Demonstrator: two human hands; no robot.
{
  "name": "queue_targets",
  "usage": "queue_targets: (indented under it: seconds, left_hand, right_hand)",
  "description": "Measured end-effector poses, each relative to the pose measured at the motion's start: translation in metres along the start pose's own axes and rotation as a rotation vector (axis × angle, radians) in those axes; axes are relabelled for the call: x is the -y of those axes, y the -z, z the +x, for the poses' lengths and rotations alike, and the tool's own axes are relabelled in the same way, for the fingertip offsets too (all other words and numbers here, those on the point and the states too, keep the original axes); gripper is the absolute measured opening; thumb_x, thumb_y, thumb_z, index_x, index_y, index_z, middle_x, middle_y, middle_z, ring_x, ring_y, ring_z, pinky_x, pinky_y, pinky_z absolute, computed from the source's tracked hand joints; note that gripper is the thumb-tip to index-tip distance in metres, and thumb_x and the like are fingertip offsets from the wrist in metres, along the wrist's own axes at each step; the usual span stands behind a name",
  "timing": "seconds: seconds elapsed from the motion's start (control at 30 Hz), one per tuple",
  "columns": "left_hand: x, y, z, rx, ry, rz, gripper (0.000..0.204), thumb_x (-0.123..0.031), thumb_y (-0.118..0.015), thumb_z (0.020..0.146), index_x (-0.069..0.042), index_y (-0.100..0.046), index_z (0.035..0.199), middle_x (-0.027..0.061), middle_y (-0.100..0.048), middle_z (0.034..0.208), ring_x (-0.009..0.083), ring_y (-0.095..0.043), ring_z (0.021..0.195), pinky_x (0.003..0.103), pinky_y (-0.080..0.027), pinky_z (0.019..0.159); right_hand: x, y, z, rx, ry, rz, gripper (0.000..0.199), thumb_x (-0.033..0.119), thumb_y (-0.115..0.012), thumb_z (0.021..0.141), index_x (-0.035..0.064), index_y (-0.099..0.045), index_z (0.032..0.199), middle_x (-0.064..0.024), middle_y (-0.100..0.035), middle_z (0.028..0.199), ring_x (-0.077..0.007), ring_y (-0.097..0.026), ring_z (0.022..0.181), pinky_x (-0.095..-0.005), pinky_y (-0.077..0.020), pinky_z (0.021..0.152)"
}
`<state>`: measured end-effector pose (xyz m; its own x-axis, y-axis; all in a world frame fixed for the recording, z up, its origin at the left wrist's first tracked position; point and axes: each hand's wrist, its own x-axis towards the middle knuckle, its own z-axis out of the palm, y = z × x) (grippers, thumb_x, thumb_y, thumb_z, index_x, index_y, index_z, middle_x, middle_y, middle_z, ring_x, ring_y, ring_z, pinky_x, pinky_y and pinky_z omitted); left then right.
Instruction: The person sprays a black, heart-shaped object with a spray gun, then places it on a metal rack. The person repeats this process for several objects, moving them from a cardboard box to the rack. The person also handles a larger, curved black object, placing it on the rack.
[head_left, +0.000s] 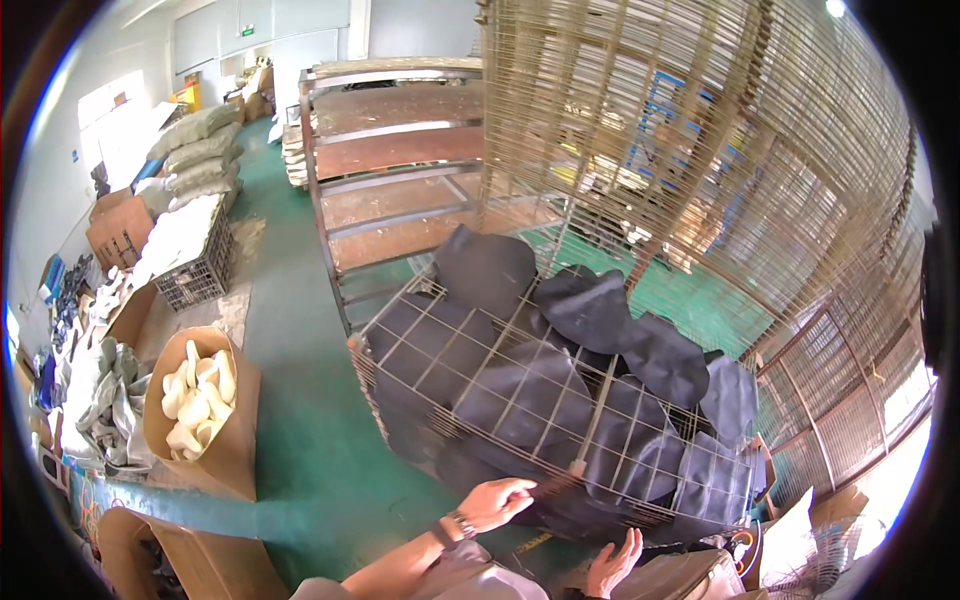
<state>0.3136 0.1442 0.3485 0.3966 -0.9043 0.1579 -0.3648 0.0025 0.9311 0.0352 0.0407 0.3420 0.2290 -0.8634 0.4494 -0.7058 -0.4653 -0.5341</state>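
A wire cage basket (pixel 577 468) stands in front of me, holding several dark, soft, curved pieces (pixel 530 390) that look like rubber or foam sheet. Some of them rise above its upper rim. My left hand (pixel 497 505), with a watch on its wrist, is at the basket's near edge. Its fingers are curled together toward the wire, and whatever they may pinch is too small to tell. Lower and to the right, my right hand (pixel 613 565) is open, its fingers stretched upward beside the basket's near side. I see nothing in it.
A tall wire mesh panel (pixel 700 130) rises behind the basket. Beyond it on the left stands a metal shelf rack (pixel 395 155). A cardboard box (pixel 235 440) of cream-coloured shaped pieces stands on the green floor at left, near a black crate (pixel 195 275) and stacked sacks (pixel 200 155).
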Motion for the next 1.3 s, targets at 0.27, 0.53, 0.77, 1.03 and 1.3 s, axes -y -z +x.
queue_targets:
  seconds: [0.27,0.53,0.77,1.03,1.3]
  left_hand:
    - [0.058,0.133,-0.125,-0.468,0.342,0.152,0.026,-0.018,-0.071,0.090,-0.007,-0.070,0.114,0.0120,-0.075,0.096,0.0238,-0.074,0.087,0.034,-0.059,0.078]
    - [0.084,0.198,-0.179,-0.828,0.526,-0.011,0.028,-0.017,-0.071,0.091,0.000,-0.069,0.114,0.0126,-0.074,0.099,0.0196,-0.072,0.096,0.031,-0.056,0.085]
    - [0.093,0.327,-0.123,-0.956,0.369,-0.056,0.031,-0.014,-0.067,0.095,0.004,-0.064,0.120,0.0088,-0.073,0.094,0.0148,-0.068,0.091,0.028,-0.053,0.085]
    - [0.094,0.532,0.033,-0.870,0.114,0.267,0.038,-0.021,-0.064,0.099,0.003,-0.060,0.129,0.0139,-0.069,0.109,0.0203,-0.067,0.099,0.033,-0.053,0.089]
    - [0.136,0.686,0.263,-1.119,-0.064,0.443,0.082,-0.034,-0.076,0.089,0.003,-0.035,0.150,0.0204,-0.045,0.142,0.0318,-0.046,0.132,0.046,-0.042,0.107]
  right_hand:
    - [0.122,-0.099,0.006,0.184,0.349,0.125,0.048,0.002,-0.061,0.083,-0.0016,-0.056,0.132,-0.0238,-0.054,0.137,-0.0436,-0.049,0.129,-0.0509,-0.0387,0.110]
    - [0.244,-0.190,0.023,0.362,0.608,0.333,0.040,0.007,-0.062,0.087,-0.0031,-0.059,0.126,-0.0221,-0.054,0.137,-0.0440,-0.050,0.128,-0.0517,-0.0409,0.109]
    - [0.340,-0.260,0.033,0.413,0.660,0.451,0.040,0.004,-0.066,0.082,-0.0022,-0.063,0.122,-0.0201,-0.056,0.135,-0.0428,-0.052,0.127,-0.0501,-0.0443,0.107]
    - [0.461,-0.340,0.058,0.424,0.591,0.610,0.036,-0.001,-0.066,0.080,-0.0011,-0.065,0.116,-0.0199,-0.060,0.129,-0.0428,-0.057,0.123,-0.0511,-0.0497,0.100]
    - [0.515,-0.386,0.086,0.474,0.525,0.627,0.034,0.000,-0.067,0.082,0.0001,-0.067,0.116,-0.0158,-0.063,0.127,-0.0367,-0.059,0.122,-0.0466,-0.0499,0.100]
